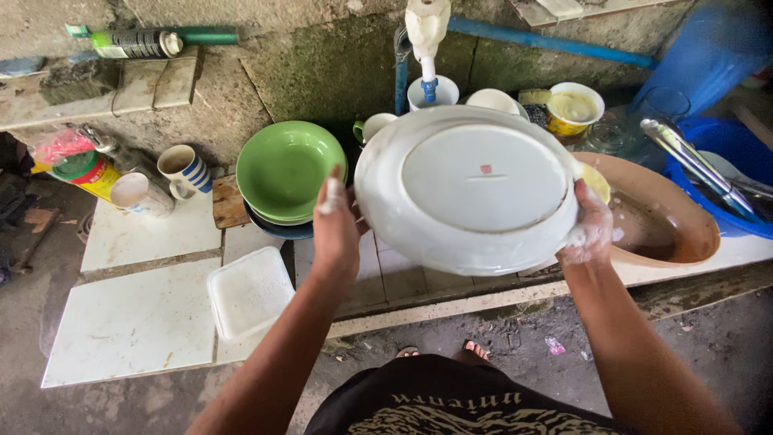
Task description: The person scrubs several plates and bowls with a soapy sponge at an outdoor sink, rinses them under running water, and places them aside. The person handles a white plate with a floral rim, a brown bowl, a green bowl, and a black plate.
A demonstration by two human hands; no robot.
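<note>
We hold a white oval plate (471, 189) underside up above the tiled desk (137, 318), our soapy left hand (334, 221) closed on its left rim and our right hand (592, 229) gripping its right rim. Green bowls (286, 169) sit just left of it, a brown basin (668, 221) to the right.

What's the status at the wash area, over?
Left hand and right hand, soapy, grip white oval plate, underside up. Green bowls beside. Nothing blocking.

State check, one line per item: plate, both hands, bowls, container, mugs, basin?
White oval plate: held up, underside toward camera.
Left hand: soapy, on plate's left rim.
Right hand: soapy, gripping right rim.
Green bowls: stacked, tilted.
Plastic container: upside down.
Striped mug: on its side.
Brown basin: holds water.
</note>
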